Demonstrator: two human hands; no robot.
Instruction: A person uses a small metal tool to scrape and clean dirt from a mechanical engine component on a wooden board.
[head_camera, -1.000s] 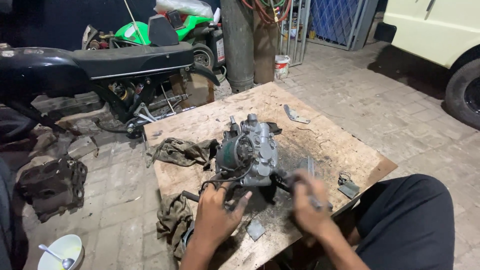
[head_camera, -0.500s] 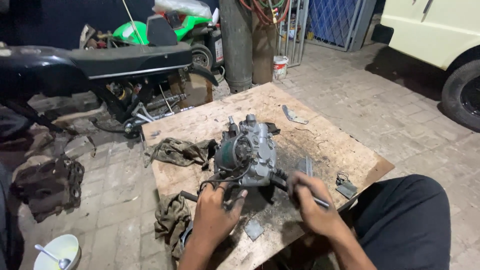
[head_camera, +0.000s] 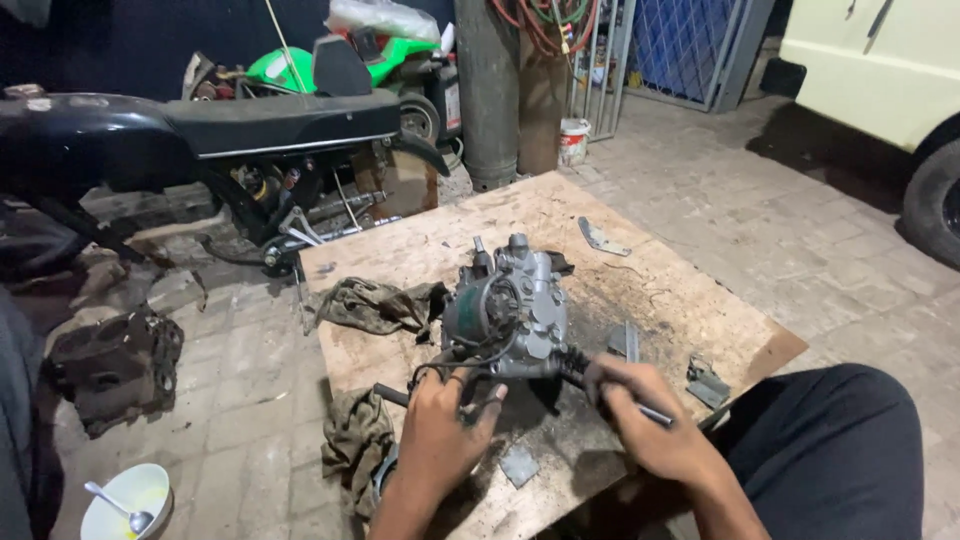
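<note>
A grey metal engine part (head_camera: 512, 310) with black hoses stands upright on a worn wooden board (head_camera: 520, 215) laid on the paved floor. My left hand (head_camera: 445, 430) rests against its lower near side, fingers by a black hose. My right hand (head_camera: 640, 415) is closed around a slim metal tool (head_camera: 655, 412) whose black end meets the part's right side.
Oily rags (head_camera: 375, 305) lie left of the part, and small metal plates (head_camera: 708, 383) and a bracket (head_camera: 600, 238) sit on the board. A black motorcycle (head_camera: 210, 140) stands behind, a bowl with a spoon (head_camera: 125, 500) at lower left, a pale vehicle (head_camera: 880, 70) at right.
The view has drifted slightly. My right hand has shifted a little along the tool beside the part; my left hand stays at the part's base.
</note>
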